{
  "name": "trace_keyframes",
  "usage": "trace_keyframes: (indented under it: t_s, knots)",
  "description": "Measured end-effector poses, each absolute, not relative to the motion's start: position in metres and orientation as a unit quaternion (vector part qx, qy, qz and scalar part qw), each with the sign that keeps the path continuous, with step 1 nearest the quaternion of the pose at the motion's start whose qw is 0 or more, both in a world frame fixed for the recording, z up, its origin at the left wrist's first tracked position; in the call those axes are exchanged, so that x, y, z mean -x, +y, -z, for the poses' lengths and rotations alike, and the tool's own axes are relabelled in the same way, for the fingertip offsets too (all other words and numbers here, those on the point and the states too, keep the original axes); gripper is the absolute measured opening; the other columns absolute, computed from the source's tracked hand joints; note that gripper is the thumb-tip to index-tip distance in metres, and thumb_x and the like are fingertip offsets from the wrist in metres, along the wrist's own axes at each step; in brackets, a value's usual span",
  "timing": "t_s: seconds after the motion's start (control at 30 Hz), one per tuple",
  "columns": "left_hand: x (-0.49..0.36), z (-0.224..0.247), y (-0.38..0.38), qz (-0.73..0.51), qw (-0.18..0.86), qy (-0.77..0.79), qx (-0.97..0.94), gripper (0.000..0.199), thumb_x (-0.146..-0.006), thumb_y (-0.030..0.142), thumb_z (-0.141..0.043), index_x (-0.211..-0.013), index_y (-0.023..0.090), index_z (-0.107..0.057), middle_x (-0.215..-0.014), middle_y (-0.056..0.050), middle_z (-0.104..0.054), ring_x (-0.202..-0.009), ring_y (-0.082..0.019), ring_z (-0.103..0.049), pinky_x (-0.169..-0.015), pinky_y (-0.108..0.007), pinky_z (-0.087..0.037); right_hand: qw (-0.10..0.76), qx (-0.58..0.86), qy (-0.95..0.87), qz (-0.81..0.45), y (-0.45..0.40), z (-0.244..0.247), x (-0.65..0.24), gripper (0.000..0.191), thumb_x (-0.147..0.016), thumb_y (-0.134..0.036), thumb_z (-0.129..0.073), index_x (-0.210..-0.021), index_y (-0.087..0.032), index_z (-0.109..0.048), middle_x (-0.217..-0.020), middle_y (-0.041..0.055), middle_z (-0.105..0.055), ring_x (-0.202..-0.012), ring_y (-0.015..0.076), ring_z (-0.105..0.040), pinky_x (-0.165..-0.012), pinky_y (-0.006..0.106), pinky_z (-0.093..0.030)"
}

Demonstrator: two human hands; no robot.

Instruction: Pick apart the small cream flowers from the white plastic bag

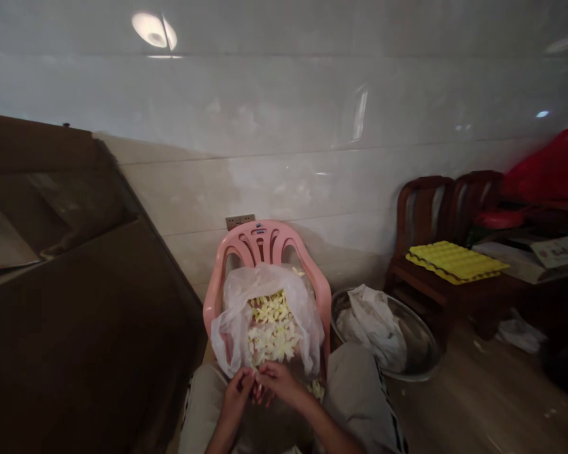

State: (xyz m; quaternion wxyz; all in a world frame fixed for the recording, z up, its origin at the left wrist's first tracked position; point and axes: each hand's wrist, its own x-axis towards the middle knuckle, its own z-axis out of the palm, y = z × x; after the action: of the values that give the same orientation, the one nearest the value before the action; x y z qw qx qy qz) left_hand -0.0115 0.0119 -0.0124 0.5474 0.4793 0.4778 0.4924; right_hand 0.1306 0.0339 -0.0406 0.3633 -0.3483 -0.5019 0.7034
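Near the middle, flowers [273, 340]: white and yellow, heaped in the mouth of a thin plastic bag [311, 328].
Petals: they point all ways, many up; the heap looks longest from near to far.
Left hand [240, 384]: at the heap's near edge, fingers bent in and narrow; cannot tell if they hold a flower.
Right hand [278, 380]: just to the right, bent in too, tips meeting or almost meeting the left ones; cannot tell what they hold.
Soft touch: pinching lightly should keep petals from getting squashed, and working low over the bag should catch bits.
Pink chair [322, 295]: under the bag, its back on the far side.
Right side: metal bowl [421, 337] with a white bundle [372, 331].
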Motion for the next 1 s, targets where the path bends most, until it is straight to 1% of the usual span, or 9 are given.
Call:
trace_keyframes:
  t_s: [0.13, 0.33, 0.43, 0.57, 0.8, 1.0]
  knots:
    - [0.012, 0.013, 0.012, -0.488, 0.553, 0.474, -0.481, 0.06, -0.056, 0.077, -0.074, -0.065, 0.019, -0.06, -0.044, 0.001, -0.058, -0.04, -0.013, -0.054, -0.043, -0.024, -0.041, 0.368, 0.345, -0.504, -0.701, 0.033, 0.038, -0.132, 0.065, -0.063, -0.076, -0.071, -0.087, -0.019, -0.052, -0.068, -0.0005, -0.067, -0.056, 0.0148, -0.063, -0.051, 0.025, -0.048]
    - [0.013, 0.016, 0.012, -0.488, 0.553, 0.47, -0.486, 0.057, -0.06, 0.074, -0.074, -0.068, 0.018, -0.062, -0.046, 0.001, -0.06, -0.042, -0.013, -0.054, -0.045, -0.023, -0.041, 0.376, 0.348, -0.497, -0.701, 0.033, 0.037, -0.131, 0.065, -0.062, -0.077, -0.07, -0.086, -0.019, -0.052, -0.063, -0.0012, -0.066, -0.054, 0.015, -0.063, -0.049, 0.026, -0.047]
    - [0.013, 0.018, 0.012, -0.485, 0.559, 0.462, -0.488, 0.056, -0.062, 0.073, -0.075, -0.067, 0.018, -0.062, -0.046, 0.001, -0.059, -0.042, -0.012, -0.053, -0.044, -0.022, -0.04, 0.387, 0.352, -0.487, -0.699, 0.033, 0.036, -0.131, 0.064, -0.064, -0.075, -0.071, -0.091, -0.02, -0.051, -0.063, -0.0019, -0.066, -0.052, 0.0153, -0.063, -0.049, 0.026, -0.048]
    - [0.013, 0.018, 0.011, -0.471, 0.566, 0.458, -0.498, 0.056, -0.063, 0.072, -0.074, -0.062, 0.017, -0.062, -0.048, 0.001, -0.059, -0.044, -0.011, -0.052, -0.045, -0.023, -0.04, 0.4, 0.351, -0.487, -0.692, 0.035, 0.038, -0.131, 0.065, -0.064, -0.073, -0.071, -0.097, -0.022, -0.047, -0.061, -0.0044, -0.065, -0.05, 0.0155, -0.062, -0.047, 0.026, -0.048]
    - [0.016, 0.028, 0.014, -0.465, 0.575, 0.455, -0.496, 0.058, -0.063, 0.073, -0.073, -0.06, 0.016, -0.062, -0.048, 0.001, -0.058, -0.045, -0.011, -0.051, -0.047, -0.022, -0.04, 0.397, 0.364, -0.506, -0.674, 0.034, 0.044, -0.13, 0.065, -0.064, -0.075, -0.07, -0.09, -0.021, -0.045, -0.064, -0.0054, -0.062, -0.051, 0.0141, -0.062, -0.045, 0.025, -0.048]
    - [0.018, 0.04, 0.016, -0.472, 0.554, 0.472, -0.497, 0.058, -0.063, 0.074, -0.072, -0.063, 0.016, -0.065, -0.05, 0.001, -0.059, -0.046, -0.011, -0.05, -0.047, -0.023, -0.039, 0.391, 0.395, -0.547, -0.627, 0.03, 0.043, -0.13, 0.058, -0.071, -0.073, -0.068, -0.089, -0.021, -0.047, -0.067, -0.0033, -0.064, -0.055, 0.015, -0.064, -0.044, 0.022, -0.044]
